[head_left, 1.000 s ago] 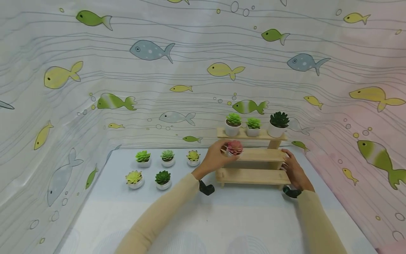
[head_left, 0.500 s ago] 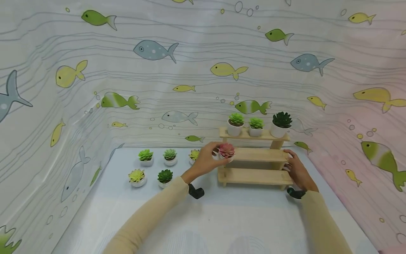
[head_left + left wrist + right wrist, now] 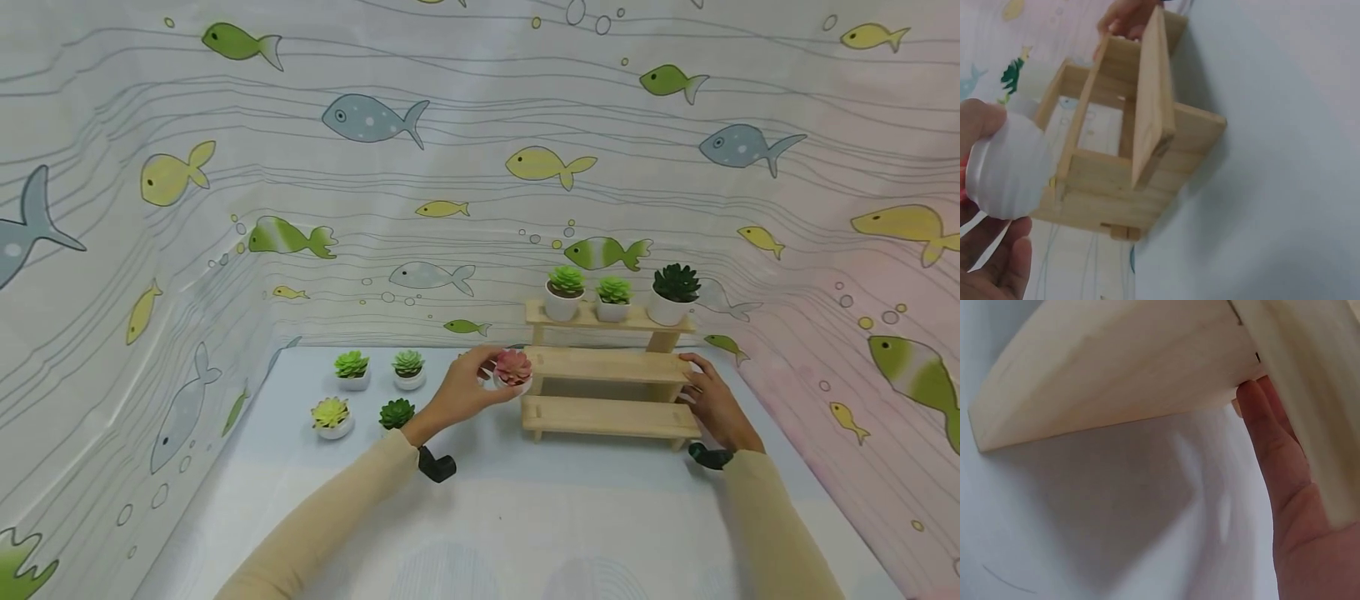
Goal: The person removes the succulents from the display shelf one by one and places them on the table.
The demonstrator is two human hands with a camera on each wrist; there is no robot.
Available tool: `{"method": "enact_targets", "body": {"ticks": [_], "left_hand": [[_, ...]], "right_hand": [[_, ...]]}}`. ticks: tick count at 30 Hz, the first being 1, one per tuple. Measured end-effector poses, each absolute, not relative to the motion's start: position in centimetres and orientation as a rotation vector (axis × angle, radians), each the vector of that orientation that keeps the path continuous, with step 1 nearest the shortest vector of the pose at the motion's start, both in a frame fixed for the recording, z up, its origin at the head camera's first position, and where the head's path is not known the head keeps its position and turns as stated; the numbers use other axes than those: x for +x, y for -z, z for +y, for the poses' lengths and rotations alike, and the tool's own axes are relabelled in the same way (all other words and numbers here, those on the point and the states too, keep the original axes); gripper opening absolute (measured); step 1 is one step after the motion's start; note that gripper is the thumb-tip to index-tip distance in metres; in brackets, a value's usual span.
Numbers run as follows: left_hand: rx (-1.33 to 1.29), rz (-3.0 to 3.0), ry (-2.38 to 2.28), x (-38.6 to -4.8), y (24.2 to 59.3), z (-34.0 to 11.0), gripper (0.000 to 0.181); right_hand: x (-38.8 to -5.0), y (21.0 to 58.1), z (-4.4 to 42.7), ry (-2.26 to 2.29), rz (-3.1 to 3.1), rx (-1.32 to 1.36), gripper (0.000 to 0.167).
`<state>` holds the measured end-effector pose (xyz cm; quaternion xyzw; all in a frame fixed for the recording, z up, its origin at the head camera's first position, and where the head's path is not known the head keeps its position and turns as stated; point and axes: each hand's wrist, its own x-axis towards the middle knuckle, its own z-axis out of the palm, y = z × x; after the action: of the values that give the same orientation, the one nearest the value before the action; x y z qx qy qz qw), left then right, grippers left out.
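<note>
A pink artificial succulent in a white pot [image 3: 513,369] is gripped between the thumb and fingers of my left hand [image 3: 453,393]. It is held up at the left end of a three-tier wooden plant stand [image 3: 600,364]. In the left wrist view the ribbed white pot [image 3: 1013,170] is seen from below, apart from the stand's end. My right hand [image 3: 712,407] holds the stand's right side at the middle shelf. The right wrist view has its thumb [image 3: 1260,428] against the wood, with other fingers partly hidden behind a shelf.
On the top shelf stand two light-green succulents [image 3: 566,293] [image 3: 614,298] and a dark-green one [image 3: 672,294]. Several potted succulents [image 3: 408,369] are on the table to the left, one partly behind my left forearm [image 3: 330,517]. Fish-patterned cloth walls [image 3: 450,242] enclose the table.
My left hand has moved left with the pink succulent, from in front of the middle shelf to the stand's left end. My right hand stays at the stand; the head view shifts slightly.
</note>
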<state>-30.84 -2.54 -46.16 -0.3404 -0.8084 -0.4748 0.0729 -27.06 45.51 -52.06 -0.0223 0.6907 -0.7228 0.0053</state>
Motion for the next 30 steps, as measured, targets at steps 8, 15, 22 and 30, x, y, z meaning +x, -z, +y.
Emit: {"method": "enact_targets", "body": {"ticks": [8,15,22,30], "left_hand": [[-0.972,-2.475,1.452,-30.5,46.7,-4.6,0.062],[-0.959,-2.472,1.408,-30.2,47.3,-6.1,0.062],[-0.899,-2.519,1.414,-29.6,48.1,-7.8,0.063],[-0.853,-2.586,1.388,-29.3,48.9,-9.3,0.064]], "right_hand": [[-26.7,51.5,45.4,2.244,2.165,-0.086,0.044],[-26.3,50.7,44.7,2.242,2.169,-0.043,0.05],[-26.3,51.0,44.6,2.23,2.167,0.031,0.045],[-26.8,51.6,44.6,2.222,2.181,0.096,0.046]]}}
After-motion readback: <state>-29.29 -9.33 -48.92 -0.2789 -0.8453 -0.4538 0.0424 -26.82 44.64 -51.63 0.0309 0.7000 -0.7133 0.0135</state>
